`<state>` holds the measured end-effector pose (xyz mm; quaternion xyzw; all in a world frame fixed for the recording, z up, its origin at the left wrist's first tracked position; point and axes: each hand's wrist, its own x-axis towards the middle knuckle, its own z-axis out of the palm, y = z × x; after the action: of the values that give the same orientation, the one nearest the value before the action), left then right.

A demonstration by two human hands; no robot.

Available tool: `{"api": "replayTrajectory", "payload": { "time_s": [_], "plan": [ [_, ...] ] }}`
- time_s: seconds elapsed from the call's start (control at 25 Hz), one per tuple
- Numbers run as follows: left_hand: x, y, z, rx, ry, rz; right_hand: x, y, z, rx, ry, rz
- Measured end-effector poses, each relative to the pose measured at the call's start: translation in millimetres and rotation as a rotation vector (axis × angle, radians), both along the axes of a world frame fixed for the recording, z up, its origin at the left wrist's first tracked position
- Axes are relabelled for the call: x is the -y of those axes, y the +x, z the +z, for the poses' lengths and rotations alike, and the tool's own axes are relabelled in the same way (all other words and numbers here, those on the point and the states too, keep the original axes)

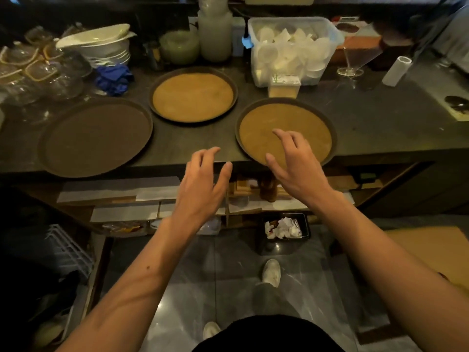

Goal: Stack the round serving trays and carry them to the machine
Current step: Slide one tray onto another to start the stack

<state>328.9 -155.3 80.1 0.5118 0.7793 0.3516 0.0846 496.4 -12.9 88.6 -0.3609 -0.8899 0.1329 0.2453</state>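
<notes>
Three round serving trays lie flat on a dark counter [368,118]. A dark brown tray [95,137] sits at the left, overhanging the front edge. A tan-lined tray [193,95] lies further back in the middle. Another tan-lined tray [302,118] rests at the right, near the front edge. My right hand [295,163] hovers over that tray's near rim, fingers spread, holding nothing. My left hand [203,179] is open at the counter's front edge, between the left and right trays, touching no tray.
Behind the trays stand stacked white bowls [101,44], glassware [28,69], a blue cloth [114,78], jars [214,34], a clear bin of cups [291,49] and a martini glass [355,59]. A small black waste bin [283,232] sits on the floor below the counter.
</notes>
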Motion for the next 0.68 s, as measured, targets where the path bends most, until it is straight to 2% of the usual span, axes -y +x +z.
{"api": "replayTrajectory", "payload": {
  "time_s": [0.32,0.68],
  "plan": [
    [-161,12,-8,-0.055,-0.186,0.114,-155,27,-12,-0.018,-0.124,-0.12],
    [-245,-14,-39,-0.035,-0.328,0.095,-246,44,-44,0.137,-0.281,-0.283]
  ]
}}
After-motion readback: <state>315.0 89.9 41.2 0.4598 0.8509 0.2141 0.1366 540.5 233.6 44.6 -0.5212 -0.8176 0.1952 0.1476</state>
